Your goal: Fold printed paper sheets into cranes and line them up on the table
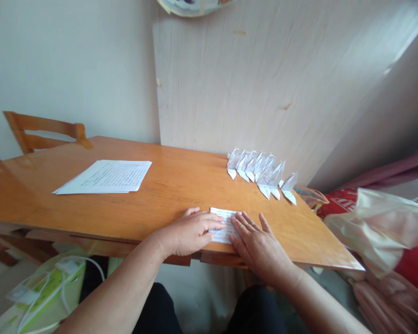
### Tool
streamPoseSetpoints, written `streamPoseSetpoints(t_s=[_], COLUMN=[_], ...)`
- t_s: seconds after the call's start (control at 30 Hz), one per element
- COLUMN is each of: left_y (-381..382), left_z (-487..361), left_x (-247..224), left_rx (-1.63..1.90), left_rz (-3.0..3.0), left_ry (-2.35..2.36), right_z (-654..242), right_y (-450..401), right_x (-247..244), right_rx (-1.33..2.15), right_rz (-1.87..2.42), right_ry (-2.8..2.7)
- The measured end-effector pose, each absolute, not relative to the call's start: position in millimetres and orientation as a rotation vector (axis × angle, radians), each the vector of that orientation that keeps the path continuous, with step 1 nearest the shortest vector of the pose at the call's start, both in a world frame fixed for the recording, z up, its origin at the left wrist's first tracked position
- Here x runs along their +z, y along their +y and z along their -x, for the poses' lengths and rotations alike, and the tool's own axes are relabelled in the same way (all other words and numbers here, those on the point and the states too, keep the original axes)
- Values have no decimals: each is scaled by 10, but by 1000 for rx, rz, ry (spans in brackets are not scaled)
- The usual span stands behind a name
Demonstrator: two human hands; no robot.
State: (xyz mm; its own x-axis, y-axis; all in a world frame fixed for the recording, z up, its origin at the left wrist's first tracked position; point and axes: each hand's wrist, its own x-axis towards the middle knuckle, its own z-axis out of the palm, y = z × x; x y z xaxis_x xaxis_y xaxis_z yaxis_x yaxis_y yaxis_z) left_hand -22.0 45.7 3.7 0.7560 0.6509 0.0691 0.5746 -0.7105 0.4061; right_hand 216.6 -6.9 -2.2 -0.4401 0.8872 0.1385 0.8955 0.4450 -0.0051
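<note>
A small folded sheet of printed paper (223, 226) lies flat at the table's front edge, between my hands. My left hand (192, 230) rests on its left side, fingers stretched out over the print. On the right side, my right hand (256, 241) presses down with its fingers spread flat. Parts of the sheet are covered by the fingers of both hands. Beyond my right hand, several folded paper pieces (264, 174) with pointed, wing-like flaps stand in rows. To the left lies a stack of printed sheets (106, 177).
The wooden table (174, 171) meets a pale board (230, 93) at the back. A wooden chair (48, 124) stands at the far left. Plastic bags (379, 227) crowd the right end. Below on the left, white cables (64, 283) lie over a green-and-white item.
</note>
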Motion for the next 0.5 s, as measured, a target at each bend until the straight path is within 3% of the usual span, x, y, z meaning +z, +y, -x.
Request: streamPoseSetpoints(t_s=[0.5], left_y=[422], left_z=[245], left_x=[54], left_rx=[236], left_rz=[-2486], left_ry=[1162], right_z=[-2160], right_y=[-83], right_x=[-31], right_rx=[-33], right_rz=[1625], right_ry=[-2490])
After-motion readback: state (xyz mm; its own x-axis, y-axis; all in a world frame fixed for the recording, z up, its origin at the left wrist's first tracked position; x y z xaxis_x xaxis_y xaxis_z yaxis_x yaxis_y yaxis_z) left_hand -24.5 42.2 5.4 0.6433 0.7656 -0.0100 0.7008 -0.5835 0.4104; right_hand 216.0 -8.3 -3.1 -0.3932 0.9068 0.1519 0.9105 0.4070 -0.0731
